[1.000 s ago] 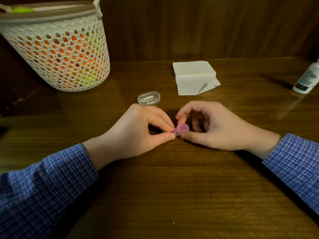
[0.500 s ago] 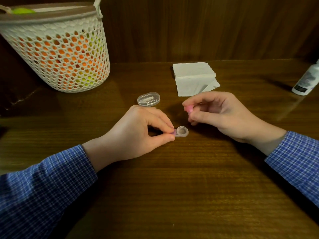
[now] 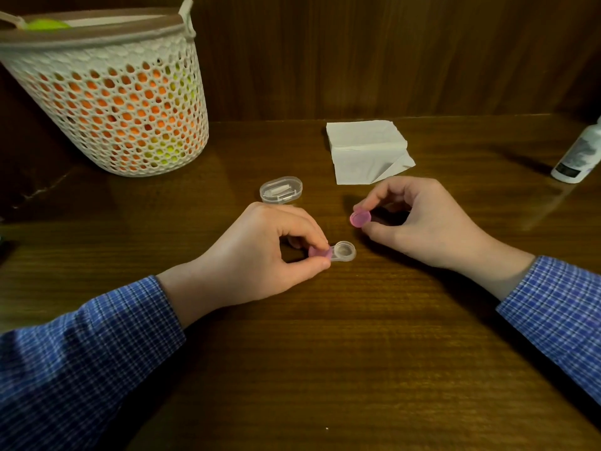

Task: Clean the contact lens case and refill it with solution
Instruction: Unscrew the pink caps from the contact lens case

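Note:
A clear contact lens case (image 3: 343, 252) lies on the wooden table (image 3: 325, 369) in the middle. Its right well is uncovered; its left well still wears a pink cap (image 3: 319, 252). My left hand (image 3: 260, 252) pinches that capped end between thumb and forefinger. My right hand (image 3: 419, 222) holds the other pink cap (image 3: 360, 219) a little above the table, up and to the right of the case. A white solution bottle (image 3: 579, 157) stands at the far right edge, partly cut off.
A folded white tissue (image 3: 367, 151) lies behind my right hand. A small clear plastic box (image 3: 281, 189) sits just behind my left hand. A white mesh basket (image 3: 110, 96) with orange and green contents stands at the back left, against the wooden wall.
My right hand has taken the pink cap off the case's right well and lifted it up and to the right. My left hand has kept hold of the case.

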Action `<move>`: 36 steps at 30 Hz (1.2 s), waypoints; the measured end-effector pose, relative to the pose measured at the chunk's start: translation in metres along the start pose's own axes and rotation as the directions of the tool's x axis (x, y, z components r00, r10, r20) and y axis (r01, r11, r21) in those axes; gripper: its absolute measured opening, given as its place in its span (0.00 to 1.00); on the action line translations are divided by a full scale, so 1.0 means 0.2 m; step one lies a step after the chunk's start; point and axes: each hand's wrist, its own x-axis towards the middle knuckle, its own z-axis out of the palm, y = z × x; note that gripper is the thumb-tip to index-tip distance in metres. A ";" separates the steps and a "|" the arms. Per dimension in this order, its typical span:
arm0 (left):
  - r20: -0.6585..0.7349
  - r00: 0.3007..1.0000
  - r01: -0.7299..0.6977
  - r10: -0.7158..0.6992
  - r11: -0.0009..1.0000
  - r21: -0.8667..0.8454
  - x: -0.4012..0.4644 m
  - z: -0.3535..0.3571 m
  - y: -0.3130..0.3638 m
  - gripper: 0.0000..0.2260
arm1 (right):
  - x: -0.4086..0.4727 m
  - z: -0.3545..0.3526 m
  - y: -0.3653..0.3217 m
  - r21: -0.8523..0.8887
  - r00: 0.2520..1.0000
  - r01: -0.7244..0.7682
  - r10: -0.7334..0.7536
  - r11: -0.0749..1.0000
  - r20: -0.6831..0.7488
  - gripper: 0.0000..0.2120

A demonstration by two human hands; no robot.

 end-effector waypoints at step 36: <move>0.022 0.995 0.096 -0.095 0.995 -0.017 -0.04 0.00 0.02 0.31 | -0.10 0.04 -0.06 -0.070 0.966 0.254 -0.249 0.965 0.069 0.16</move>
